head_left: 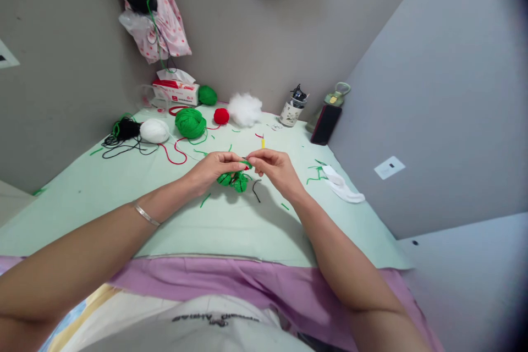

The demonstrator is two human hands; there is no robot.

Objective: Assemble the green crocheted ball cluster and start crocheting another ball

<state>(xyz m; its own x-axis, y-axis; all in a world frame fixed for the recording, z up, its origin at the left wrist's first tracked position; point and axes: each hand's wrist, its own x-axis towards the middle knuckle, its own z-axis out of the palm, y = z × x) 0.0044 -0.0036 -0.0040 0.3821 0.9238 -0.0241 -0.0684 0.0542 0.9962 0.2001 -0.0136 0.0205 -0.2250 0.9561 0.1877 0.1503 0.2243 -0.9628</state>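
My left hand (216, 168) is closed in a pinch on a small green crocheted piece (234, 180) that hangs just above the pale green tabletop (231, 220). My right hand (274, 169) is closed too, gripping a crochet hook with a yellow handle (263, 143) whose tip meets the green piece between my fingertips. A short black yarn strand (256, 190) lies under the hands. A silver bangle (145, 213) circles my left wrist.
Behind the hands lie a green yarn ball (190, 122), a red ball (221, 116), a white ball (154, 131), black yarn (126, 129), white stuffing (245, 109), a tissue box (175, 91), a jar (292, 111), a dark phone (325, 124), and a white cloth (342, 186). Walls close in all round.
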